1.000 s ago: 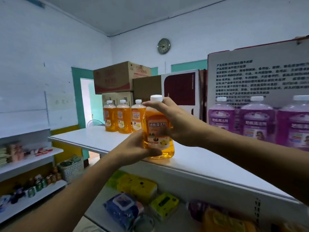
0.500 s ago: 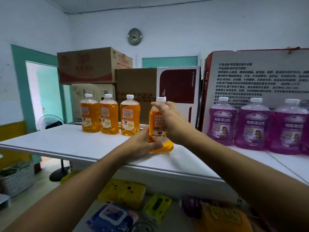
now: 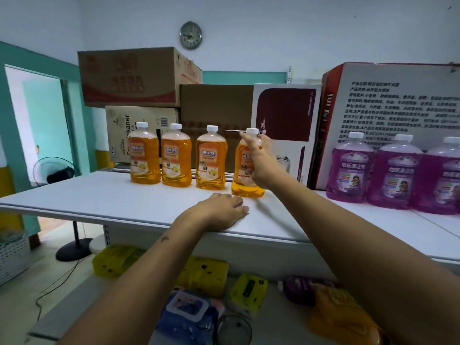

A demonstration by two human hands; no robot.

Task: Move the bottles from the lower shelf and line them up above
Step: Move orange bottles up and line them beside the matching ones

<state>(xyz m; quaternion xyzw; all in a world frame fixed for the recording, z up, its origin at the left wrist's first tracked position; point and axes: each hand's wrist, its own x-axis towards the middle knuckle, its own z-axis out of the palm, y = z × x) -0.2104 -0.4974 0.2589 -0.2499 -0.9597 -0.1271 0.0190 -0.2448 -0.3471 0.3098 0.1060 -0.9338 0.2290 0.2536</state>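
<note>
Standing upright now on the upper shelf [image 3: 99, 195], the fourth orange bottle [image 3: 245, 168] has joined the row of three. My left hand [image 3: 221, 212] has let go, resting flat; my right hand [image 3: 261, 160] still curls around its neck. More bottles wait below.

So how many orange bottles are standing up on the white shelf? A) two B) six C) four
C: four orange floor-cleaner bottles stand in a row on the upper shelf, and the right hand grips the rightmost orange bottle.
</note>
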